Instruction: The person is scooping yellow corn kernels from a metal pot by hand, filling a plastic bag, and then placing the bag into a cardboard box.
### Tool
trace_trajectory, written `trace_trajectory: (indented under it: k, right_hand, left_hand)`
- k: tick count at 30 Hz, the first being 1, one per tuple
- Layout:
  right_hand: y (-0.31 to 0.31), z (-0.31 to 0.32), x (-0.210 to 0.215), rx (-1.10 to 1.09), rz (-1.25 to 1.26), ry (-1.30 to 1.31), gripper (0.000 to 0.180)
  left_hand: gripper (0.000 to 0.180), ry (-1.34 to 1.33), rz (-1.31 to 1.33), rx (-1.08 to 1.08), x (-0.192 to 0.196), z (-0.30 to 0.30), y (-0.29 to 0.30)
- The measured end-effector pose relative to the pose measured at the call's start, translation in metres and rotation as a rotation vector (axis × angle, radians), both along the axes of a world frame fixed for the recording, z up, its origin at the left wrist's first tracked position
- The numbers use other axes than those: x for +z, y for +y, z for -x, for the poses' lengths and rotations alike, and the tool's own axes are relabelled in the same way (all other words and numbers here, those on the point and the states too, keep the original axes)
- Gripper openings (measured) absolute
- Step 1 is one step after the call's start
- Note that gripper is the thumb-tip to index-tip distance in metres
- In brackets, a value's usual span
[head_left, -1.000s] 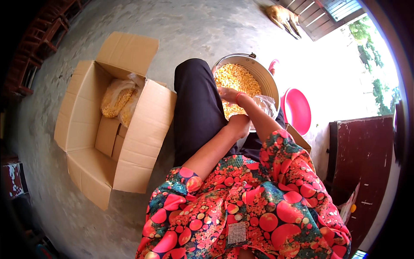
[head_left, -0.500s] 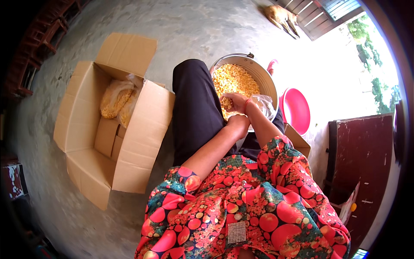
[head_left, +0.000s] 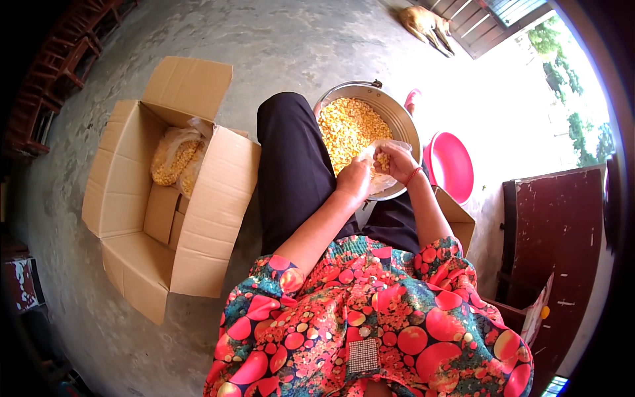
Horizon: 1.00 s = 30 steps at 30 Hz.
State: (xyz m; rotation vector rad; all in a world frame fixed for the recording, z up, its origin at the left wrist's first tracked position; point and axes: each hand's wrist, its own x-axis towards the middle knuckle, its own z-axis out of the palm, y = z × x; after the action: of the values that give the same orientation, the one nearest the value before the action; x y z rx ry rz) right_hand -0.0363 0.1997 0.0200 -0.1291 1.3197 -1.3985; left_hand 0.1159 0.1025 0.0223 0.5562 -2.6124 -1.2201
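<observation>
Between my knees stands a metal bucket (head_left: 399,111) with yellow corn kernels (head_left: 347,126) in it. My left hand (head_left: 354,177) is closed on the edge of a clear plastic bag (head_left: 380,180) over the near side of the bucket. At the mouth of that bag is my right hand (head_left: 399,163), its fingers curled around some corn kernels. A red band circles my right wrist.
On the left, an open cardboard box (head_left: 215,212) holds filled clear bags of corn (head_left: 173,159). A pink basin (head_left: 453,169) sits right of the bucket. A dog (head_left: 425,26) lies near the doorway; a dark red wooden cabinet (head_left: 555,245) stands at right.
My right hand has moved right and nearer, from over the kernels to the bag's mouth, with kernels in it. The bag has shifted left, toward my left hand.
</observation>
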Motion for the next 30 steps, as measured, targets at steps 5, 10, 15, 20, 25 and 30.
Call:
trace_trajectory:
  k: [5, 10, 15, 20, 25, 30]
  right_hand:
    - [0.022, -0.010, -0.015, 0.536, 0.008, 1.202, 0.027]
    - [-0.010, -0.022, 0.012, 0.177, -0.515, 0.795, 0.020]
    - [-0.065, -0.034, 0.024, 0.261, -0.275, 0.882, 0.019]
    - [-0.101, -0.047, -0.028, 0.874, -0.523, 0.862, 0.031]
    - [-0.115, -0.060, -0.034, 0.881, -0.545, 0.647, 0.033]
    - [-0.111, -0.054, -0.039, 0.874, -0.494, 0.575, 0.030]
  left_hand:
    - [0.024, 0.034, 0.036, -0.043, -0.004, 0.001, 0.003]
    - [0.025, -0.248, 0.223, -0.416, -0.005, -0.001, 0.000]
    - [0.022, -0.417, 0.222, -0.561, 0.008, 0.000, 0.000]
    - [0.028, -0.342, 0.270, -0.600, -0.004, -0.001, 0.007]
    - [0.033, -0.215, 0.446, -0.606, 0.011, -0.009, 0.001]
    - [0.030, -0.281, 0.321, -0.589, 0.000, -0.006, 0.005]
